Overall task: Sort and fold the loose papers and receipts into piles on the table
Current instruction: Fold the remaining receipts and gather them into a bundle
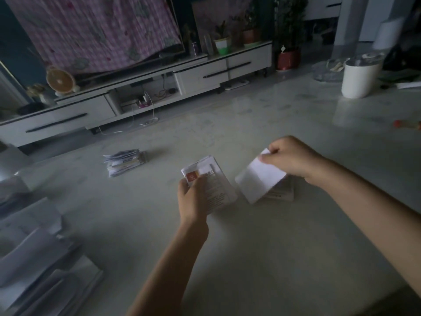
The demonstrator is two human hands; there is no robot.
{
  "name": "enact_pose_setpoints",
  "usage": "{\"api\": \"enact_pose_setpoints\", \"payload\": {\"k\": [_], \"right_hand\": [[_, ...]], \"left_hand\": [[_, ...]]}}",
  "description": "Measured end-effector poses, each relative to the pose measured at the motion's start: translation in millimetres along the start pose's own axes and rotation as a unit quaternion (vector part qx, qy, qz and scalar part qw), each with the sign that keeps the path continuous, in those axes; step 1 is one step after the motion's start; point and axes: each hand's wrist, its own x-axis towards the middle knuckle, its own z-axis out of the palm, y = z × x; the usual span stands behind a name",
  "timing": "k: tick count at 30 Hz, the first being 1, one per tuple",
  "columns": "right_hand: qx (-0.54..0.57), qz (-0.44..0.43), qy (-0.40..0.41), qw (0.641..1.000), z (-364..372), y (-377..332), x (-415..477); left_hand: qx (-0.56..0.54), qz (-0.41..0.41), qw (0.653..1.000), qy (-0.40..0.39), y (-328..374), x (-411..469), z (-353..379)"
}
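Matt white paper (259, 179), glossy stone-like table (250, 258)

**Both hands hold papers over the pale table**

The left hand (192, 197) grips a printed receipt stack (213, 184) with an orange logo. The right hand (290, 160) pinches a blank white sheet (259, 181), tilted above a small pile (281, 193) on the table (250, 258). A folded bundle (124, 161) lies well apart, far left. Loose sheets (43, 265) sprawl at the near-left edge.

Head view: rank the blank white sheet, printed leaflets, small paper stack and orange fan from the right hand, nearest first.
1. blank white sheet: pinched by the right hand.
2. printed leaflets: just left, in the left hand.
3. small paper stack: farther left on the table.
4. orange fan: on the TV stand beyond.
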Motion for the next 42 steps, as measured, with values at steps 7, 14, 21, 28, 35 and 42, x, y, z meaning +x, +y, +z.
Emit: {"api": "enact_pose_setpoints", "payload": {"k": [7,14,21,28,35,42], "right_hand": [[0.492,0.058,-0.063,0.866,30,-43,-29],[0.193,-0.011,0.028,0.981,76,-37,-39],[0.141,0.001,0.014,0.990,77,-29,-38],[0.021,-0.034,-0.115,0.993,24,-13,-8],[-0.225,0.053,-0.160,0.960,-3,17,3],[0.093,-0.007,-0.036,0.995,-6,1,5]], "left_hand": [[0.005,-0.010,1.000,0.021,-3,1,3],[-0.019,-0.021,0.998,0.055,-1,0,3],[-0.038,-0.044,0.998,0.007,0,-6,4],[0.011,0.008,1.000,0.029,3,-5,0],[0.025,0.008,1.000,-0.005,5,-5,-1],[0.011,0.000,1.000,0.007,3,-7,2]]}}
